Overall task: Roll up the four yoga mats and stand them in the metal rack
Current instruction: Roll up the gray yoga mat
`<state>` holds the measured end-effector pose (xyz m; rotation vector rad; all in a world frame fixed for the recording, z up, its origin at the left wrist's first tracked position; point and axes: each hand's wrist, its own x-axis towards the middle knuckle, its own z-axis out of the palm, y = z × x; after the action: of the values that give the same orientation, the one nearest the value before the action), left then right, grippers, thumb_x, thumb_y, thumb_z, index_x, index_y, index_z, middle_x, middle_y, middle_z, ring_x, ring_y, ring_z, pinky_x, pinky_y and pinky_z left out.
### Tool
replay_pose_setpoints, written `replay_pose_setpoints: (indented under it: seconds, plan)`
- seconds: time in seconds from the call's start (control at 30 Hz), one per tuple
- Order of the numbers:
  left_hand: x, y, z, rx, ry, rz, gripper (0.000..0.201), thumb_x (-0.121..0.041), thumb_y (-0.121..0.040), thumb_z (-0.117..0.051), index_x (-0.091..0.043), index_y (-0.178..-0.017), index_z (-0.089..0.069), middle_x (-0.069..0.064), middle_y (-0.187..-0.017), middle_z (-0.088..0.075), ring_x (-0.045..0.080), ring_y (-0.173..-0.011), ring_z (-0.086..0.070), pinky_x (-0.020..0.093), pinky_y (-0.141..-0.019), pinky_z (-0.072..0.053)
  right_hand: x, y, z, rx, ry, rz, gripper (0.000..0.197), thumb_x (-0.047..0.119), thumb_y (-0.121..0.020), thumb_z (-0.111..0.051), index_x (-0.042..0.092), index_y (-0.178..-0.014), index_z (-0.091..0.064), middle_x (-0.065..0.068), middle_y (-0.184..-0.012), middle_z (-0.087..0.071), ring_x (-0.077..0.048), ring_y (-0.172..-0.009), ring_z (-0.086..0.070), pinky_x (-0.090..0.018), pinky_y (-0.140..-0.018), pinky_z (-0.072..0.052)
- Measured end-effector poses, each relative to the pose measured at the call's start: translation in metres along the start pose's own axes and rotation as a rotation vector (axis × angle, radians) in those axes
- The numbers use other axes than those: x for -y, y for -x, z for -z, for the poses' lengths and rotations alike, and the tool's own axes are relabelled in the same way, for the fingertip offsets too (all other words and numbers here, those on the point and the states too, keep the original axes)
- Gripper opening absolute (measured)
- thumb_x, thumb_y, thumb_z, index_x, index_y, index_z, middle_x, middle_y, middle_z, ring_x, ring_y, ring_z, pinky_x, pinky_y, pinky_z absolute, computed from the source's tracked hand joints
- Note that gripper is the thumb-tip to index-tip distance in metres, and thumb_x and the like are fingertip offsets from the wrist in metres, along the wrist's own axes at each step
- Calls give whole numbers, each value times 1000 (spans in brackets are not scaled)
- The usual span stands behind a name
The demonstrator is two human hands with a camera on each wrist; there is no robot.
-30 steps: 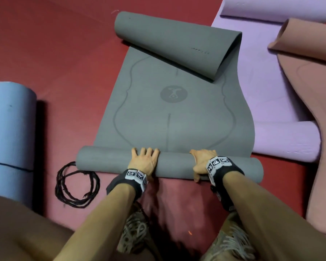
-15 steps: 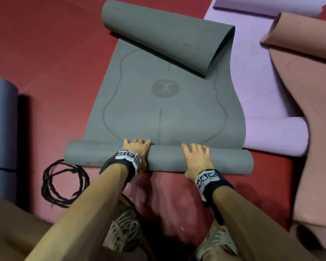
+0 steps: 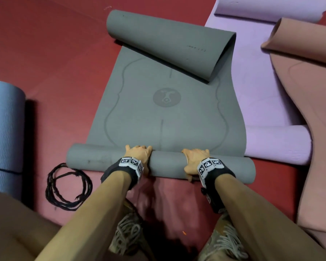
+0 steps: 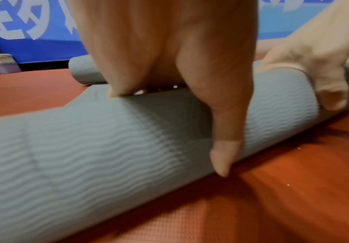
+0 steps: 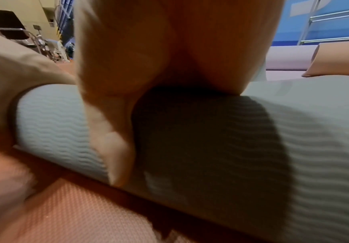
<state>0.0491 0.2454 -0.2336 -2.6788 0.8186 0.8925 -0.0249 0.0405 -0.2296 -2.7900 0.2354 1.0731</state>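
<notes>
Grey rubber yoga mat [image 3: 164,113] flat at centre, near end rolled, far end curled over. Lilac foam mat [image 3: 256,95] at 2 o'clock, terracotta mat [image 3: 312,113] at 3, rolled blue mat [image 3: 4,132] at 9.

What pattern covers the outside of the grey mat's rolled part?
Fine wavy ridges across the grey mat; clearest in the left wrist view.

The grey mat [image 3: 166,113] looks like matt foam rubber: its upper face is smooth with faint printed lines, while the rolled outside [image 4: 107,156] is ribbed in fine waves. The red floor [image 3: 51,59] is matt, with a tiny dotted grain in the wrist views. At nine o'clock the blue mat [image 3: 4,129] has the same wavy ribbing. At two o'clock the lilac mat [image 3: 260,87] and pink mat [image 3: 312,102] look smooth and matt. The black cord [image 3: 68,187] at seven o'clock looks rough and twisted.
</notes>
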Motion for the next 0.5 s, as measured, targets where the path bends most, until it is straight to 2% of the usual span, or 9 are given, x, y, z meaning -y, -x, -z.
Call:
replay_pose_setpoints:
  seconds: [0.07,0.13,0.2,0.27,0.37,0.43,0.5]
  plan:
    - [2,5,-1,57,34,-8,80,-31,-59,-81,-30,-130,-44,-2,-120,-60,23,-114,-57,45,-97,-33,2,3,-4,71,-26,15,91,24,-47,-81,26,-131,-46,-1,-105,-68,-28,-103,-61,-39,-88,-38]
    - [2,11,-1,86,50,-18,85,-28,-56,-82,-35,-132,-44,-3,-118,-62,22,-112,-58,44,-96,-33,2,9,-10,69,-22,30,96,27,-50,-83,26,-136,-41,-1,-111,-65,-27,-108,-60,-41,-91,-38]
    - [2,12,-1,112,52,-10,89,-26,-49,-83,-40,-128,-46,-5,-113,-65,22,-109,-61,43,-94,-36,0,17,-20,-13,-5,59,100,31,-55,-82,27,-142,-34,-4,-122,-58,-26,-117,-53,-43,-97,-35]
    - [3,13,-1,142,72,-1,88,-26,-42,-82,-43,-123,-51,-7,-103,-68,22,-99,-65,35,-85,-45,0,27,-32,-109,52,94,102,36,-60,-80,26,-146,-27,-6,-130,-48,-27,-122,-44,-45,-101,-31]
    - [4,15,-2,215,121,-8,77,-26,-41,-82,-46,-111,-58,-12,-94,-70,17,-86,-69,28,-72,-56,4,37,-47,-178,132,87,101,42,-60,-81,21,-143,-27,-7,-128,-46,-28,-119,-44,-46,-100,-30]
    - [2,16,-2,239,132,-9,82,-29,-39,-86,-46,-113,-56,-12,-98,-70,18,-89,-68,30,-75,-56,5,36,-47,-187,102,74,89,36,-60,-81,22,-136,-35,-7,-123,-50,-28,-115,-46,-45,-97,-31]
    - [1,15,-3,240,128,-3,92,-33,-38,-89,-46,-120,-50,-10,-110,-68,20,-101,-66,33,-84,-52,4,32,-41,-142,66,57,85,33,-57,-83,23,-130,-40,-6,-119,-53,-26,-113,-48,-44,-95,-32]
